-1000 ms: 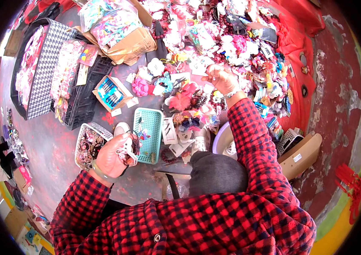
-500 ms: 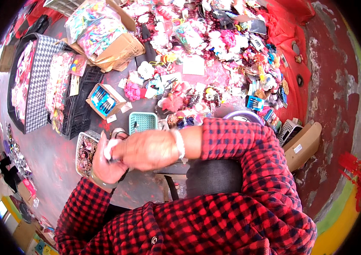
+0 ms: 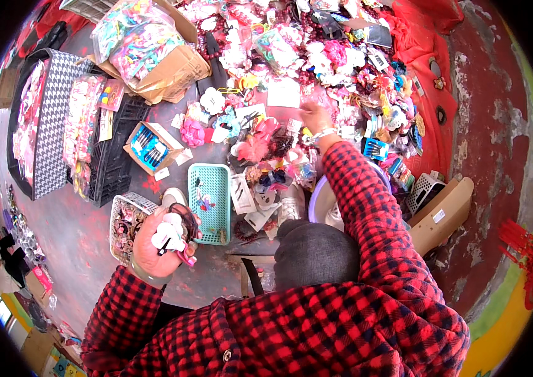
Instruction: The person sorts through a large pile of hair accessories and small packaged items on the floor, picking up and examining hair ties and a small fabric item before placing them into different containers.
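Observation:
My left hand (image 3: 148, 249) is closed round a small bunch of hair ties, at the lower left beside a white basket. A white flower-shaped hair tie (image 3: 169, 232) shows on top, with dark brown bands and a bit of pink around it. My right hand (image 3: 318, 119) is stretched far out over the heap of hair accessories (image 3: 335, 75). It is close to a white card (image 3: 283, 92); its fingers bend down and are partly hidden, and I cannot make out anything in them. A mint green basket (image 3: 199, 204) with a few small items stands between the hands.
The white basket (image 3: 118, 235) holds brown hair bands. A small carton (image 3: 134, 151) of blue-carded items, a black crate (image 3: 113, 166), a houndstooth bin (image 3: 59, 113) and a big carton (image 3: 172, 81) of bagged goods stand left. A purple-rimmed basin (image 3: 318, 201) sits under my right arm.
My right hand has left my left hand and swung forward and right to the heap. The white flower hair tie in my left hand and the green basket have come into full view.

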A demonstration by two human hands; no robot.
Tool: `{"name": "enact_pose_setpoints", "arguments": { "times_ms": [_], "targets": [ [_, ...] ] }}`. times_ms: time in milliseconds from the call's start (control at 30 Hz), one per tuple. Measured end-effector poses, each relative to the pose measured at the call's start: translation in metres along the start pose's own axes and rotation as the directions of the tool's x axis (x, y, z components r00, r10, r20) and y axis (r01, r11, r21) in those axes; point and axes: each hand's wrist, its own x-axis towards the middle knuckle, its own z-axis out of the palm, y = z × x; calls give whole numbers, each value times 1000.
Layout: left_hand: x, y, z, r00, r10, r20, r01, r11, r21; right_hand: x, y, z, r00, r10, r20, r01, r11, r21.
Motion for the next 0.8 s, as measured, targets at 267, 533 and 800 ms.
{"name": "enact_pose_setpoints", "arguments": {
  "times_ms": [267, 533, 800],
  "targets": [
    [-5, 2, 3, 993, 23, -112, -17, 999, 50, -18, 2, -10, 900, -80, 429, 396, 567, -722],
    [1, 0, -4, 995, -5, -97, 3, 1000, -25, -28, 3, 25, 942, -233, 243, 331, 526, -783],
    [2, 0, -10, 996, -6, -87, 3, 999, -33, 2, 10, 27, 988, 113, 107, -54, 893, -447]
  ]
}}
